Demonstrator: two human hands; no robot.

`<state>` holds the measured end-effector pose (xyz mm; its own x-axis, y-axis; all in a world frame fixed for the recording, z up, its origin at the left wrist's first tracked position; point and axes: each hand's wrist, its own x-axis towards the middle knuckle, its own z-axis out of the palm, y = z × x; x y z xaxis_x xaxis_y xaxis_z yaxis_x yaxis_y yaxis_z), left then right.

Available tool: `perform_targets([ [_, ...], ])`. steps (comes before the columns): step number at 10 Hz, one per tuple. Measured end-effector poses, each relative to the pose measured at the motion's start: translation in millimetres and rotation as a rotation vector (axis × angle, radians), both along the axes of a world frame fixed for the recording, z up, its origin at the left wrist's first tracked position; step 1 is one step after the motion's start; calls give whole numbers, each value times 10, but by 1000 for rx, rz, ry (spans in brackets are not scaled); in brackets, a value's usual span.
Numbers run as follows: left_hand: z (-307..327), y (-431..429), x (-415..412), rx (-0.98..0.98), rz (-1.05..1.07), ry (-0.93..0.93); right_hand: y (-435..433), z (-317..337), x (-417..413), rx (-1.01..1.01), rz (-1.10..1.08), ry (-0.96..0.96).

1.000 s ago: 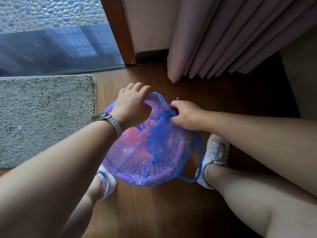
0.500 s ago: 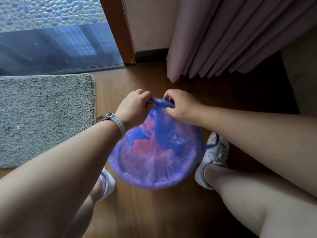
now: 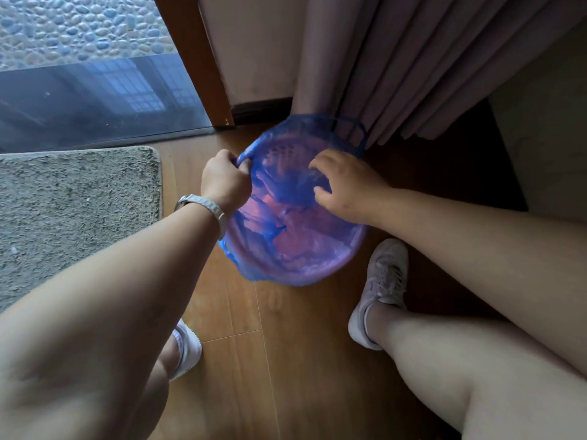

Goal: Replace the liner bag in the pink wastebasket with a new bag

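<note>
Well along, by the look of it: blue liner bag (image 3: 287,198) already draped inside the pink wastebasket (image 3: 320,271), film stretched over most of the rim, pink showing through the plastic at the bottom. Standing on the wooden floor (image 3: 286,360), just in front of the curtain (image 3: 397,65) and to the right of the grey mat (image 3: 76,211), between the two white shoes and a little beyond them. One bag handle loop (image 3: 355,128) sticking up loose at the far rim, another bunch of film hanging outside the near-left rim. Likely left: seating the bag down into the basket, smoothing the crumpled folds, tucking or pulling the loose edges snug over the rim. No old bag anywhere in view, so presumably removed, though not confirmable from here. Left hand (image 3: 227,182), wristwatch (image 3: 206,206) on the wrist, reaching in from the lower left, fingers curled and pinched shut on the bag's edge at the left rim, knuckles up. Right hand (image 3: 344,185) coming across from the right, palm down inside the basket mouth, fingers spread and slack, resting on or pressing the film rather than clamped on it; actual contact hard to judge. Both forearms extended downward, body bent over the basket.
</note>
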<state>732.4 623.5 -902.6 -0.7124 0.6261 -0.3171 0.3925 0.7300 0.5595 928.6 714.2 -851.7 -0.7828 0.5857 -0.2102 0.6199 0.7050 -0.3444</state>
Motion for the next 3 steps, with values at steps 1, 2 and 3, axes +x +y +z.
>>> perform_targets([
  [1, 165, -47, 72, -62, -91, 9, -5, 163, 106, 50, 24, -38],
  [2, 481, -239, 95, -70, -231, 111, -75, 410, 203, 86, 52, -41],
  [3, 903, -528, 107, 57, -423, 307, -225, 702, 272, 143, 62, -57],
])
